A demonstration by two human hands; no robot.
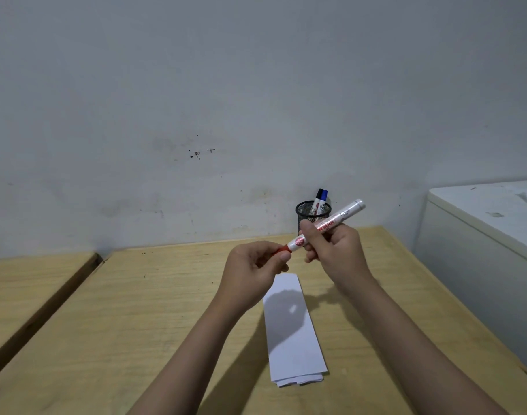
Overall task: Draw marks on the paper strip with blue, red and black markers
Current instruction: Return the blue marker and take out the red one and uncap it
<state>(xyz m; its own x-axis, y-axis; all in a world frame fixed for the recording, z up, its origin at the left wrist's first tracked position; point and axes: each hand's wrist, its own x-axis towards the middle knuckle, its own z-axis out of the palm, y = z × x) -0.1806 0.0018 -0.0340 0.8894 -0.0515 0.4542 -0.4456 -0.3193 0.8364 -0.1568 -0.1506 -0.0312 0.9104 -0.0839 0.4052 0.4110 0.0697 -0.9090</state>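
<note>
A white paper strip (292, 333), folded in layers, lies lengthwise on the wooden table (154, 310); I see no marks on it. Above its far end I hold the red marker (328, 224), tilted up to the right. My right hand (334, 250) grips its white barrel. My left hand (256, 268) pinches the red cap (283, 250) at the lower left end. The cap looks seated on the marker. Behind my hands stands a black mesh pen cup (311, 212) holding the black marker (318, 199) and the blue marker (323, 200), caps up.
A second wooden table (25, 286) sits at the left, split off by a dark gap. A white cabinet (484, 229) stands at the right beside the table edge. A stained wall runs close behind the pen cup.
</note>
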